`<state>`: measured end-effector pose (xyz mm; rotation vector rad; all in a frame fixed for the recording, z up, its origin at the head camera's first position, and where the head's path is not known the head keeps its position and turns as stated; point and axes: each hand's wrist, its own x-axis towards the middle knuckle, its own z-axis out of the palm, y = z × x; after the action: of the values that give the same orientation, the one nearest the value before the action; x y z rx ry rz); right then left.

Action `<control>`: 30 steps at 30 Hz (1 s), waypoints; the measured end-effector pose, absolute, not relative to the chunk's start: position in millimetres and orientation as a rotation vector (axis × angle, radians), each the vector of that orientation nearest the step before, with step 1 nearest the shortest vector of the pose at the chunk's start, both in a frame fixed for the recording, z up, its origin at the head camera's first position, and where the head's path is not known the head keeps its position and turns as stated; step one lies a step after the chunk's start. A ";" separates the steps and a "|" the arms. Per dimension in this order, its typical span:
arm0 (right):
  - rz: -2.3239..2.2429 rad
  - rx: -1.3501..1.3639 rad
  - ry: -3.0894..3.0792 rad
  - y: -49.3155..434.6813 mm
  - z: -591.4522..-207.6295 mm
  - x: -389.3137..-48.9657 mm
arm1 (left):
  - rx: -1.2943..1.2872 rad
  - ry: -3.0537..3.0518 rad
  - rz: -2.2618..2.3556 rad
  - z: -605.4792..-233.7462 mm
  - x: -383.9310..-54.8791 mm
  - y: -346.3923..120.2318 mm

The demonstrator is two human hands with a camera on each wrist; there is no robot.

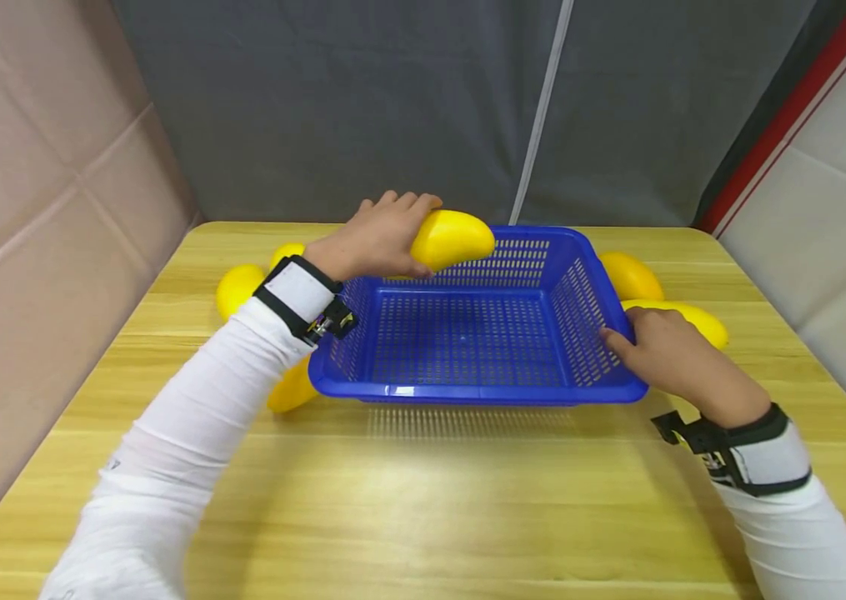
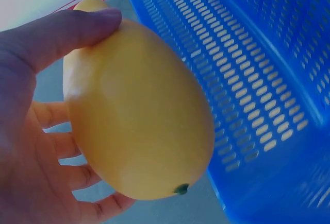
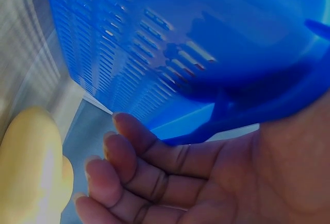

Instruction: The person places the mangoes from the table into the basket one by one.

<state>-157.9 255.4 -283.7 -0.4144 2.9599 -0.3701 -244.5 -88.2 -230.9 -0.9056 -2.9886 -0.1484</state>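
My left hand [image 1: 381,237] grips a yellow mango [image 1: 454,237] over the back left part of a blue plastic basket [image 1: 478,393]. In the left wrist view the thumb lies across the top of the mango [image 2: 139,116], and the other fingers come round from beneath; its small green stem end faces the camera. At the basket's right side, my right hand [image 1: 673,354] holds the rim, thumb over the inner edge. The right wrist view shows that hand's fingers [image 3: 147,157] curled under the rim outside the basket. No fruit shows inside the basket.
Left of the basket several yellow mangoes [image 1: 237,289] lie on the wooden table [image 1: 430,508], partly hidden by the left arm. On the right an orange-yellow mango [image 1: 631,277] and a longer yellow one [image 1: 700,322] lie beside the basket. A grey curtain [image 1: 362,108] hangs behind the table.
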 end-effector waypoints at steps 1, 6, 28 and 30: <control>-0.368 -0.410 2.960 255.6 -283.5 -157.9 | -0.912 -2.996 -0.156 -232.5 -245.2 -86.4; -0.369 -0.391 2.952 256.1 -283.9 -158.7 | -0.931 -3.036 -0.167 -239.7 -250.5 -78.6; -0.393 -0.405 2.946 256.8 -284.1 -158.8 | -0.816 -3.138 -0.027 -270.4 -258.3 -65.3; -0.392 -0.398 2.945 257.2 -284.4 -158.8 | -0.820 -3.136 -0.026 -274.5 -258.6 -64.2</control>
<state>-158.8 257.2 -284.4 -0.3978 2.9447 -0.3921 -258.6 -64.2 -274.5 -0.8202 -3.1365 -0.0257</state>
